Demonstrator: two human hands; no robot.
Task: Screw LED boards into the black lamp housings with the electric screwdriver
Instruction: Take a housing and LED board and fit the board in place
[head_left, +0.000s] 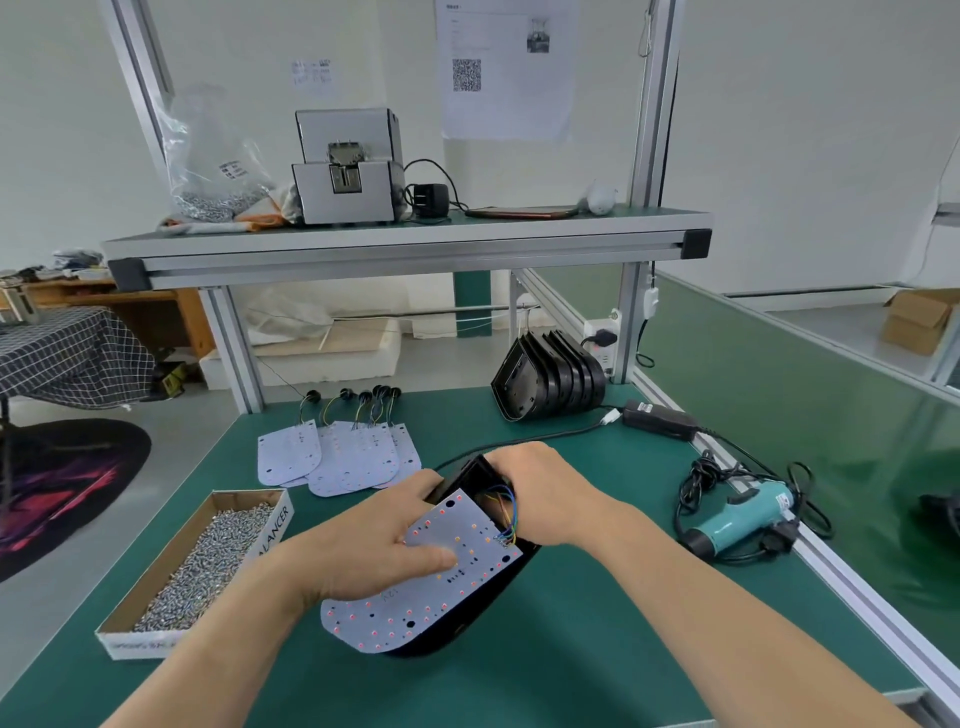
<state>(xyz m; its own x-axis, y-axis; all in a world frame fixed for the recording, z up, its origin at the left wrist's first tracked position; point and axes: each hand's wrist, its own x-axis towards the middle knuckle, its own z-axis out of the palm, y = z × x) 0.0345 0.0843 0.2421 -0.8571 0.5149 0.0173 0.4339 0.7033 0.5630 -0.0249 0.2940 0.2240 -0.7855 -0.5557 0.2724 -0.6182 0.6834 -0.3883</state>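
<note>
Black lamp housing (488, 592) clasped by right hand (537, 491), LED board (441, 587) pinched by left hand (384, 540), each grip closed.

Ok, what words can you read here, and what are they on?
"ALANCER": end flap of the screw box.
Too small or blurred to read:
wall sheet with a QR code
wall note
bag label
adapter label
screwdriver label
</note>
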